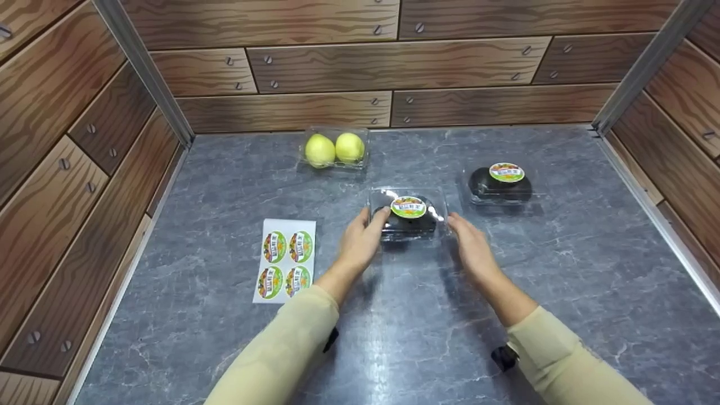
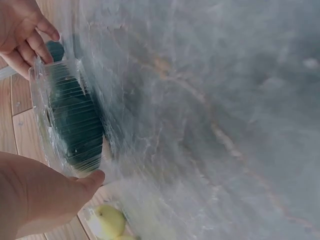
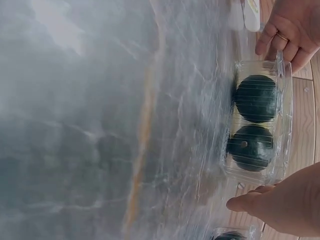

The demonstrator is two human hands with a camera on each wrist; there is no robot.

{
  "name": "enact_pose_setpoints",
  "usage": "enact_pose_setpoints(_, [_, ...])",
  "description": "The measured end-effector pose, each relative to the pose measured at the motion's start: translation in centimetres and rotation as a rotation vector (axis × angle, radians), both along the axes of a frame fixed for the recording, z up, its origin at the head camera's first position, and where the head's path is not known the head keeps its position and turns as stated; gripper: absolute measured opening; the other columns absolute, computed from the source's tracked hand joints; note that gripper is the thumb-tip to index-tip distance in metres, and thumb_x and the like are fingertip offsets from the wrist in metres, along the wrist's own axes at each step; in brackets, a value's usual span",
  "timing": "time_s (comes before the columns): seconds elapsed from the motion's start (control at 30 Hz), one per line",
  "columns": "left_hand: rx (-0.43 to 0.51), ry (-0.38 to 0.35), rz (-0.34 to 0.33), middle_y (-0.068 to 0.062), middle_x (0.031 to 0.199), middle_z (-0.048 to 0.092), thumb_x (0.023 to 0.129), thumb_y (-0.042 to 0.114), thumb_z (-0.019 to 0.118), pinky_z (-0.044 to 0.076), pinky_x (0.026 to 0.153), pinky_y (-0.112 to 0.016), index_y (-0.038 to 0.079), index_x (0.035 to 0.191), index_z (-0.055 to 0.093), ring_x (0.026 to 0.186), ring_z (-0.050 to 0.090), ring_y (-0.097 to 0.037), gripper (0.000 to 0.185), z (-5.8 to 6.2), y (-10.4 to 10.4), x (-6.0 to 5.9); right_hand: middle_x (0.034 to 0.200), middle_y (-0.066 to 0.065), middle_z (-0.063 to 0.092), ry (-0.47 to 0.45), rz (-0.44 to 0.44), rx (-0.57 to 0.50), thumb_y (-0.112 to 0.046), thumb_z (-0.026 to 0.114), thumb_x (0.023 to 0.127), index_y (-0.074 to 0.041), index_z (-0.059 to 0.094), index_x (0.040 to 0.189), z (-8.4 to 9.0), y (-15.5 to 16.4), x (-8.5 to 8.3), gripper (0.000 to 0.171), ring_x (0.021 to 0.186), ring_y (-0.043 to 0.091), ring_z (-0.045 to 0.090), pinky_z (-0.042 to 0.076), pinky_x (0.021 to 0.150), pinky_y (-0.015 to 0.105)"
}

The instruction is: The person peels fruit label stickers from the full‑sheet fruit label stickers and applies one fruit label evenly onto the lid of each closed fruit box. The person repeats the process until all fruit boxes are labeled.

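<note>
A clear plastic clamshell container (image 1: 413, 233) sits in the middle of the surface. Inside are two dark green, avocado-like fruits (image 3: 256, 100), and on its lid is an oval, colourful label (image 1: 408, 207). My left hand (image 1: 361, 239) holds the container's left side, thumb over the near left corner and fingers along the outside. At the other side, my right hand (image 1: 475, 250) has its fingers extended, the tips beside the container's right edge; whether they touch it I cannot tell.
A sheet of oval stickers (image 1: 286, 261) lies left of my hands. Farther back, an unlabelled clear container (image 1: 360, 164) holds two yellow-green apples (image 1: 320, 151). Another labelled container (image 1: 500, 188) with dark fruit stands at the right. Wood-patterned walls (image 1: 326, 67) enclose the grey marbled surface.
</note>
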State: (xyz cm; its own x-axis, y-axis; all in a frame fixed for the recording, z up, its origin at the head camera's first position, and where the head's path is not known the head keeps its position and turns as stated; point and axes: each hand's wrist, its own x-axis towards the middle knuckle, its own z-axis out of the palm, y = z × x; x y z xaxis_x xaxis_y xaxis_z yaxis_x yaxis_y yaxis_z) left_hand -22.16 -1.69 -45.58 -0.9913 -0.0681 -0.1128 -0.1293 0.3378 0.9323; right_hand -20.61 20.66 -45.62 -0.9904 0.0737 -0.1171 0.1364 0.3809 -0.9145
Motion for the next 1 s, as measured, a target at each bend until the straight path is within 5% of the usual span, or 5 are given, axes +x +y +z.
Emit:
enact_pose_setpoints(0.3, [0.050,-0.060,0.016,-0.014,0.165,0.043,0.102,0.060,0.051,0.026,0.127,-0.043,0.001,0.161,0.040,0.155,0.036,-0.032,0.085,0.2,0.7,-2.6,0.157,0.024,0.048,0.031,-0.065,0.047,-0.035,0.042,0.109,0.008,0.053,0.149,-0.4,0.3,-2.9,0.060,0.151,0.039,0.040,0.027,0.127,0.045])
enact_pose_setpoints(0.4, [0.051,-0.065,0.014,-0.012,0.166,0.042,0.102,0.062,0.050,0.025,0.128,-0.043,0.003,0.162,0.040,0.156,0.035,-0.031,0.085,0.3,1.0,-3.4,0.146,0.021,0.061,0.053,-0.092,0.045,-0.044,0.047,0.106,0.003,0.068,0.133,-1.2,1.1,-4.4,0.058,0.140,0.036,0.053,0.035,0.122,0.044])
enact_pose_setpoints(0.53, [0.049,-0.078,0.025,-0.010,0.168,0.040,0.102,0.063,0.050,0.023,0.128,-0.043,0.005,0.163,0.039,0.157,0.032,-0.029,0.085,0.6,1.3,-4.4,0.132,0.023,0.067,0.036,-0.127,0.030,-0.044,0.046,0.106,0.004,0.070,0.117,-0.7,1.0,-5.6,0.055,0.122,0.033,0.059,0.040,0.116,0.042])
enact_pose_setpoints(0.8, [0.043,-0.073,0.050,-0.011,0.166,0.042,0.101,0.064,0.050,0.025,0.127,-0.043,0.006,0.162,0.043,0.155,0.035,-0.031,0.084,0.8,1.9,-6.3,0.161,0.023,0.046,-0.073,-0.173,-0.042,-0.042,0.039,0.107,0.007,0.056,0.147,0.6,0.4,-7.2,0.066,0.152,0.037,0.039,0.028,0.126,0.043])
enact_pose_setpoints(1.0, [0.039,-0.075,0.053,-0.011,0.165,0.045,0.101,0.064,0.048,0.026,0.127,-0.043,0.006,0.161,0.044,0.155,0.037,-0.031,0.084,0.9,2.2,-7.5,0.159,0.024,0.048,-0.073,-0.186,-0.018,-0.045,0.037,0.107,0.007,0.058,0.145,0.7,0.6,-8.3,0.067,0.150,0.038,0.041,0.028,0.126,0.045])
